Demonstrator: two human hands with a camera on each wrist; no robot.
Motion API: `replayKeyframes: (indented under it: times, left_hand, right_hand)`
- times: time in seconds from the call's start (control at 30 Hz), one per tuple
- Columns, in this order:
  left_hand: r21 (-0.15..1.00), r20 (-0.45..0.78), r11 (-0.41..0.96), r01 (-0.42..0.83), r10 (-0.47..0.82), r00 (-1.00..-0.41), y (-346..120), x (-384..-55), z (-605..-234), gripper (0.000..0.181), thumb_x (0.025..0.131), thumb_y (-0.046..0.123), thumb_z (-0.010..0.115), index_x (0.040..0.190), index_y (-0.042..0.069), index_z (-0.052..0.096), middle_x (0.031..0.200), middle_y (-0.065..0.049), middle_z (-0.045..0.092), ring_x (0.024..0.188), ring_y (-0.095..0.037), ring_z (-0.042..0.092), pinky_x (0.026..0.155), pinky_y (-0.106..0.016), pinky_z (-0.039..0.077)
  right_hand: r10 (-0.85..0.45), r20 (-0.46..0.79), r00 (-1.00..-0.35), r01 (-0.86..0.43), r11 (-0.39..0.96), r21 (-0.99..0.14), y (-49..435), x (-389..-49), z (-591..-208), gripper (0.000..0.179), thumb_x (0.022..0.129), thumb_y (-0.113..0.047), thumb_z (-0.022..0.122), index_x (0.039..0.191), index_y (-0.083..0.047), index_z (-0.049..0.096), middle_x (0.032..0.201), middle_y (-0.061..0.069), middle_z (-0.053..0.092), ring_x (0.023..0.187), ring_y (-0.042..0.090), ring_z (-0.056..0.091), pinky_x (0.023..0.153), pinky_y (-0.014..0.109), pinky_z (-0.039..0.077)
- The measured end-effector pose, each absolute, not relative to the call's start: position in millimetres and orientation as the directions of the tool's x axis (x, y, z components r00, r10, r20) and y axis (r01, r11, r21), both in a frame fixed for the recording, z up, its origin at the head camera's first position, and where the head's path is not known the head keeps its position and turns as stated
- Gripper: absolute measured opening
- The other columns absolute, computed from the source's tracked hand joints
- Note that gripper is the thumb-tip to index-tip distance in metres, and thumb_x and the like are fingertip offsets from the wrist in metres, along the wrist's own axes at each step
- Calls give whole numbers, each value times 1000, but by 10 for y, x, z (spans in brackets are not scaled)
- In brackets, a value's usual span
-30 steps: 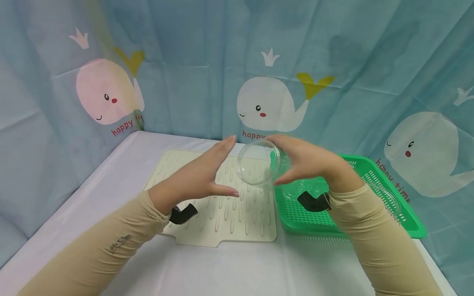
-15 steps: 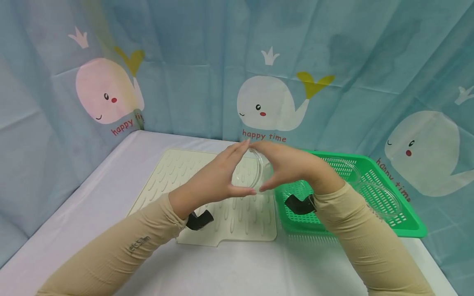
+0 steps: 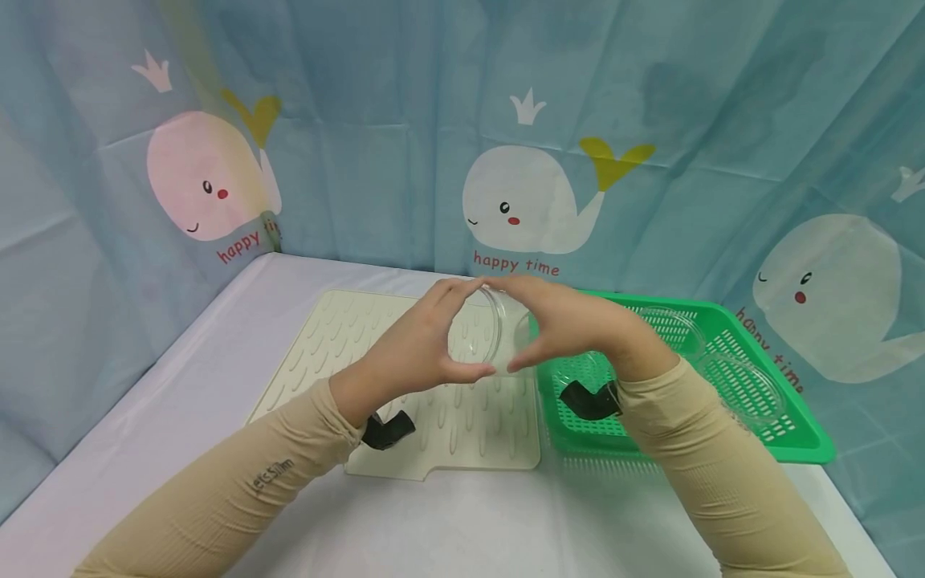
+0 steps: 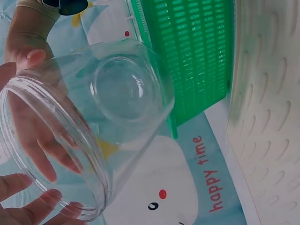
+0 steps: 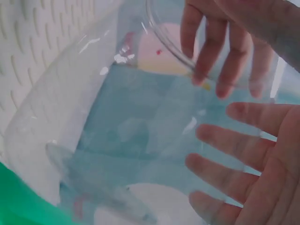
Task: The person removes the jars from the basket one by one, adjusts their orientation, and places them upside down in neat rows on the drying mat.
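Observation:
In the head view a clear plastic jar [image 3: 511,325] is held between both hands above the pale mat, tilted on its side with its round mouth to the left. My left hand [image 3: 415,341] curves about the mouth, and the left wrist view has its fingertips [image 4: 49,196] on the ringed rim. Around the jar's body bends my right hand [image 3: 574,321], thumb below and fingers above. The right wrist view shows that hand's fingers [image 5: 225,140] spread along the transparent wall.
A cream ridged mat [image 3: 347,337] lies on the white tablecloth [image 3: 462,522]. To its right stands a green slotted basket [image 3: 809,441] with several clear round plastic pieces [image 3: 744,389] inside. A blue whale-print curtain [image 3: 390,185] rises behind.
The right hand has brought the jar left from beside the basket, and the left hand has come right to meet it at the mouth. Over the last half second both barely shift.

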State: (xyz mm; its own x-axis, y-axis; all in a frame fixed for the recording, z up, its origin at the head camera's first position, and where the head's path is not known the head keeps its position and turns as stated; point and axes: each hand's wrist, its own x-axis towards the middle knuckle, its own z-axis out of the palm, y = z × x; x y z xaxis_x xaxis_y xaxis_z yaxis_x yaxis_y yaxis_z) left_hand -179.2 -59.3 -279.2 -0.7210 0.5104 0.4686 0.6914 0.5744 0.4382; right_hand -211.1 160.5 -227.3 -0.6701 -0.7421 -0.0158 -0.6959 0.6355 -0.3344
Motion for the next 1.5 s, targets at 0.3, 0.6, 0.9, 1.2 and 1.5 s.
replayKeyframes:
  times: [0.3, 0.6, 0.9, 1.2, 1.5]
  left_hand:
    - [558, 478, 540, 630, 412, -776, -730, -1901, -2819, 92, 69, 38, 77, 143, 12, 27, 137, -6, 37, 123, -18, 39, 100, -38, 38]
    - [741, 432, 422, 523, 296, -852, -852, -1952, -2838, 90, 72, 30, 77, 144, 18, 23, 141, -2, 30, 128, -18, 36, 104, -35, 34]
    - [870, 403, 181, 459, 275, -873, -867, -1969, -2905, 84, 75, 14, 75, 143, 17, 24, 144, 1, 27, 127, -18, 36, 104, -32, 33]
    - [919, 379, -25, 393, 332, -864, -844, -1956, -2968, 77, 80, 10, 64, 143, 11, 20, 139, -10, 28, 128, -22, 34, 106, -41, 30]
    - [921, 369, -28, 389, 384, -846, -837, -1961, -3025, 86, 80, 39, 66, 144, 11, 17, 144, -11, 27, 131, -26, 32, 106, -46, 27]
  right_hand:
    - [-692, 52, -720, -645, 640, -418, 1877, -2236, -2254, 102, 66, -35, 81, 146, -23, 19, 148, -4, 23, 134, 18, 23, 106, 44, 28]
    - [-668, 73, -741, -591, 596, -543, 2074, -2357, -2351, 106, 70, -29, 80, 148, -26, 7, 150, 4, 19, 135, 28, 25, 105, 51, 26]
    - [-696, 94, -712, -539, 456, -708, 2103, -2414, -2531, 109, 72, -16, 79, 148, -24, 2, 152, 4, 11, 135, 30, 24, 108, 48, 23]
    - [-730, 86, -679, -527, 402, -749, 2053, -2392, -2633, 106, 72, -13, 78, 148, -18, 5, 152, 5, 12, 135, 31, 24, 108, 46, 23]
    - [-750, 141, -646, -494, 271, -826, 2055, -2397, -2660, 100, 71, 6, 73, 147, -13, 11, 143, 16, 31, 129, 31, 36, 105, 39, 31]
